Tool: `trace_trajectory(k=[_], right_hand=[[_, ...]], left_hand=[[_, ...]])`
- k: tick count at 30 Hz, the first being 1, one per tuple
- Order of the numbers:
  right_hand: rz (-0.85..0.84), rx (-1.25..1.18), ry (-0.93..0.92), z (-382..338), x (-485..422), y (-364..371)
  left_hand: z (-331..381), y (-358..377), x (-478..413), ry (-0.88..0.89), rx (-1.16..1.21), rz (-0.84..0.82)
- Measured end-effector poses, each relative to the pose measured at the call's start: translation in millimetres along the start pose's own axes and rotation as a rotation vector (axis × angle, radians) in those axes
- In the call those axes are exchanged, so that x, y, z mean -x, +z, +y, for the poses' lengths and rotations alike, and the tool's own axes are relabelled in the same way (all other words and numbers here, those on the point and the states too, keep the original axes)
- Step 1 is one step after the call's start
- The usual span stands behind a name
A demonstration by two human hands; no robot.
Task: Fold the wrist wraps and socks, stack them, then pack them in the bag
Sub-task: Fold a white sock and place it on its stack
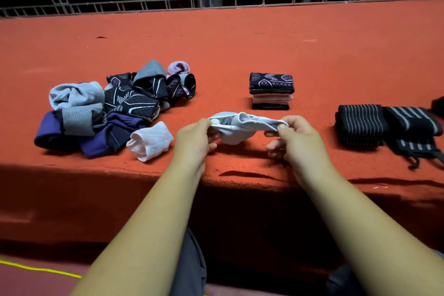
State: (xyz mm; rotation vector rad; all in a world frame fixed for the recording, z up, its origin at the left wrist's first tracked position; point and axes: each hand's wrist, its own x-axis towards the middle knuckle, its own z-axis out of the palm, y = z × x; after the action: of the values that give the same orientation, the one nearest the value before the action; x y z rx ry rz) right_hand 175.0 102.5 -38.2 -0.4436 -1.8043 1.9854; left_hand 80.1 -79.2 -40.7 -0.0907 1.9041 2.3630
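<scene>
Two hands, my left hand (194, 137) and right hand (295, 136), pinch a pale blue sock (240, 125) by its ends at centre frame, above the red ledge (240, 43); soft, light and limp, it seems best gripped at cuff and toe.

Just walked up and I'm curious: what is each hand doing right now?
Left hand: pinching one end of the light blue sock.
Right hand: pinching the sock's other end.

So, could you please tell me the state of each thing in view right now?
Pale blue sock: unfolded, stretched between both hands.
Left hand: pinches the sock's left end.
Right hand: pinches its right end.
Sock pile: loose, unfolded.
Sock stack: folded, neat.
Wrist wraps: folded, side by side.
</scene>
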Motion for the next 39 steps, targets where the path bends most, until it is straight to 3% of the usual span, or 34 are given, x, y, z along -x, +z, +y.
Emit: trace_trajectory(k=[6,9,12,17,20,27,30,33,37,39], right_hand=[[0.322,-0.314,0.169,-9.0,-28.6,-41.2],[0.415,-0.065,0.061,-9.4,-27.4,-54.0],[0.292,0.299,-0.157,-7.7,-17.6,-47.3],[0.035,0.297,-0.135,-13.2,-3.9,-43.4],[-0.025,0.355,-0.167,-18.6,0.5,-47.0],[-0.142,0.338,-0.168,-19.8,6.2,-48.6],[-0.162,0.445,-0.147,-17.3,3.8,-48.3],[-0.174,0.308,-0.091,-18.5,1.1,-48.5],[-0.357,-0.218,0.025,-30.4,2.0,-53.1],[-0.407,-0.199,0.059,-34.6,-1.0,-54.5]], left_hand=[[6.6,-15.1,-27.6,-0.186,0.379,0.119],[8.2,-17.6,-28.9,-0.093,0.349,0.113],[9.3,-12.1,-23.0,0.061,0.134,0.085],[2.5,-13.2,-14.9,0.152,-0.089,-0.017],[-1.9,-14.0,-11.7,0.225,-0.175,-0.075],[0.3,-21.5,-11.1,0.177,-0.187,-0.154],[-0.1,-22.8,-7.9,0.111,-0.137,-0.211],[-1.3,-19.8,-8.2,0.098,-0.028,-0.181],[10.9,-16.5,-10.8,0.088,0.304,-0.236],[12.9,-16.1,-12.7,0.053,0.396,-0.291]])
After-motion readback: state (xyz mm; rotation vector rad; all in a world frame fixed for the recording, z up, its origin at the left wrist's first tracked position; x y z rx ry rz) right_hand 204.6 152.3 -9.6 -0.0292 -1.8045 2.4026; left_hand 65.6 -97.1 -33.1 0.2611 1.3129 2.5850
